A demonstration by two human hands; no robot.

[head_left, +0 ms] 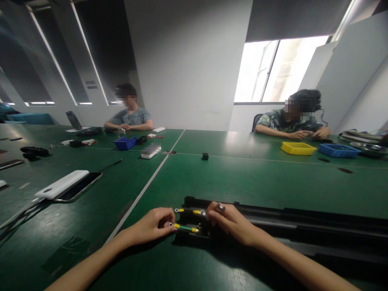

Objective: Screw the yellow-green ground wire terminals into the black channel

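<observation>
My left hand (pixel 162 223) is closed in a pinch at the ring terminal of a short green wire (pixel 185 228) with yellow sleeves at both ends. Just behind it, a second short wire (pixel 189 211), dark with yellow sleeves, has a ring terminal sticking out to the left. Both wires run into the end of a long black housing (pixel 266 216) lying on the table. Over that end, my right hand (pixel 226 218) is closed around a small metal tool (pixel 220 207); only its silvery end shows above the fingers, so its kind is unclear.
On the green table (pixel 169 266), a white power bank (pixel 63 182) and a phone (pixel 80 188) lie to the left. Farther back are a blue bin (pixel 125 143), a small black block (pixel 205 156), a yellow tray (pixel 298 148) and a blue tray (pixel 338 150). Two people sit across.
</observation>
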